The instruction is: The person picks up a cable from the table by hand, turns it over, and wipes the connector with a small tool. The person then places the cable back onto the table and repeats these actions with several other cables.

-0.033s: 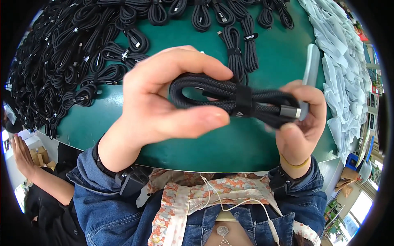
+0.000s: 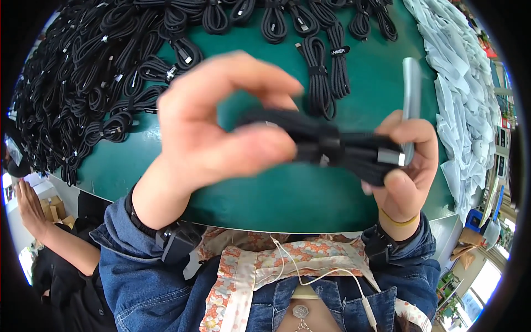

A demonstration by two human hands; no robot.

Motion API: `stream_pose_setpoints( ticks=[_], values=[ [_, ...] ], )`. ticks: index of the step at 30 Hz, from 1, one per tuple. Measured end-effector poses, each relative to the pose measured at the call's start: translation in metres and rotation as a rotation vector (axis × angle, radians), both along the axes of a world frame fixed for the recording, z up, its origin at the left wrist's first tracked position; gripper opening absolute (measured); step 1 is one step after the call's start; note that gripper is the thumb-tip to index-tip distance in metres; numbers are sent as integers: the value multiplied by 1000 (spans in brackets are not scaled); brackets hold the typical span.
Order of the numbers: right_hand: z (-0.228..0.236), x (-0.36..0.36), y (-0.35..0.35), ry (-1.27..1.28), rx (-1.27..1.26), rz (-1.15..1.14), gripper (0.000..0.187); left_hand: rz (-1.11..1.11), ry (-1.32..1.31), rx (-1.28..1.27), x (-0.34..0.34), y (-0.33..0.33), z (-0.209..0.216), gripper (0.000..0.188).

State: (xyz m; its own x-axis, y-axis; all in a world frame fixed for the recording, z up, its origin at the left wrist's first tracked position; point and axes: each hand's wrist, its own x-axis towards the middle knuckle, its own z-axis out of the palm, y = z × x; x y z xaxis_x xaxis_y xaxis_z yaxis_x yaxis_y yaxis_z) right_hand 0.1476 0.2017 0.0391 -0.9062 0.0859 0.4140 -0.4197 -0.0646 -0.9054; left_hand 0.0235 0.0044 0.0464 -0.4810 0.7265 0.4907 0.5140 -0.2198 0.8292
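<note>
A coiled black braided cable [image 2: 359,146] hangs over the green table, strapped at its middle and blurred by motion. My right hand [image 2: 412,160] pinches its right end, beside the metal plug [image 2: 390,157]. Upright in the same hand is a slim silver-grey tool [image 2: 410,91], its lower part hidden by the fingers. My left hand [image 2: 193,127] curves around the coil's left end with fingers spread; the thumb overlaps the cable and the fingertips are lifted off it. Whether the thumb presses on the cable is too smeared to see.
Many coiled black cables [image 2: 88,72] pile up at left and along the far edge. Two strapped coils [image 2: 319,77] lie just beyond my hands. White plastic sleeves [image 2: 462,94] heap along the right of the green table [image 2: 260,205]. A co-worker's arm [image 2: 63,243] is at left.
My left fingers have loosened and drawn back from the coil. The coil's left loop has tilted and blurred. My right hand keeps hold of the right end.
</note>
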Motion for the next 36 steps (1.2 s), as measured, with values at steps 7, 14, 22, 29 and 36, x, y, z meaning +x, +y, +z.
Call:
stream_pose_setpoints(
  ticks=[7, 14, 22, 29, 36],
  values=[
    [10, 0, -5, -372, 368, 659, 39, 753, 64, 2, -45, -24, -10, 23],
    [13, -10, -4, -240, -466, -110, 49, 1028, 528, -724, -53, -32, -11, 41],
    [3, -10, -3, -181, -291, -56, 49, 1008, 655, -1045, -50, -24, -39, 39],
    [-2, -8, -4, -155, -216, -60, 46, 1045, 427, -826, -38, -19, 16, 29],
    [-4, -8, -7, -187, -127, -94, 43, 419, -318, -184, -14, -15, 17, 20]
  ],
)
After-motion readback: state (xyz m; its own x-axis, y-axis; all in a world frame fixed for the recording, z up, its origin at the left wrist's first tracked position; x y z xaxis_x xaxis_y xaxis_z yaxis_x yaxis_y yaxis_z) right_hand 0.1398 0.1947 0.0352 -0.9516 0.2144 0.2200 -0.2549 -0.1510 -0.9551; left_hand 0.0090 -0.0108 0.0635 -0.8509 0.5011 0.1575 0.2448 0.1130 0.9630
